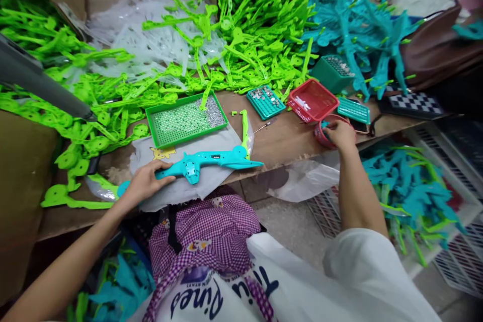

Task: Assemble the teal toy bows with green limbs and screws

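Head view: nearest, the left hand (149,181) grasps one end of a long turquoise plastic part (209,158), which lies across a grey cloth (173,197) at the worktop's (279,146) edge, pointing toward the right hand (341,133) but well apart from it. That hand's fingers dip into a small round red plastic basket (320,137); whether they pinch anything, I cannot tell. Beyond the part sits a rectangular green plastic tray (191,136), then heaped lime-green plastic pieces (264,15).
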A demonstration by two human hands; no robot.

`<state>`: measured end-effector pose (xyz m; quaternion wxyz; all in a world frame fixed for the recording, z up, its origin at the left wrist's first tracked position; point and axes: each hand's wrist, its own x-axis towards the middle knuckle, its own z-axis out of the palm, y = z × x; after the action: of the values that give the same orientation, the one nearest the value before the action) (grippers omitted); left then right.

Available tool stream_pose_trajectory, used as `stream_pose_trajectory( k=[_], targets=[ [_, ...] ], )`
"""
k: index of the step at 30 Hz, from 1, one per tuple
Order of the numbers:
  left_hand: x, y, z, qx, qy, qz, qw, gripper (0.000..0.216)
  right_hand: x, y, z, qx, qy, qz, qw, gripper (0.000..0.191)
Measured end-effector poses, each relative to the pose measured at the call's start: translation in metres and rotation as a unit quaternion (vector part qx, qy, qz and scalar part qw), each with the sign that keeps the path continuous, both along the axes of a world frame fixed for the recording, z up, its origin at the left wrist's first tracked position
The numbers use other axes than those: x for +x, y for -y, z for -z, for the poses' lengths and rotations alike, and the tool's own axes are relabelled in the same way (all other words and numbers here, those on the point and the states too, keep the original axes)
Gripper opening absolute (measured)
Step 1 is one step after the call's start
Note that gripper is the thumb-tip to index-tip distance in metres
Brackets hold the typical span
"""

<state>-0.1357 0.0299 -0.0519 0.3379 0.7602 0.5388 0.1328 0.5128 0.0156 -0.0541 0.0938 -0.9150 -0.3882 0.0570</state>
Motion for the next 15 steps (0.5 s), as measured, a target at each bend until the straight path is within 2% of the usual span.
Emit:
stream_pose_trajectory(
  k=[6,10,12,15],
  targets=[
    [-0.002,0.001,0.004,-0.003,-0.005,-0.004,1.000,0.064,-0.005,-0.001,-0.005,0.011,-0.003,-0.021,1.000,0.008],
    [-0.003,0.002,0.006,0.004,0.000,-0.005,1.000,0.064,-0.017,0.024,-0.012,0.026,0.020,-0.069,0.997,0.032],
    [-0.002,0.002,0.006,0.003,0.001,-0.009,1.000,0.064,-0.026,0.037,-0.012,-0.017,0.048,-0.104,0.993,0.038],
    [-0.002,0.001,0.006,0.000,0.001,-0.009,1.000,0.063,-0.040,0.049,-0.006,-0.097,0.118,-0.139,0.978,0.035]
  ],
)
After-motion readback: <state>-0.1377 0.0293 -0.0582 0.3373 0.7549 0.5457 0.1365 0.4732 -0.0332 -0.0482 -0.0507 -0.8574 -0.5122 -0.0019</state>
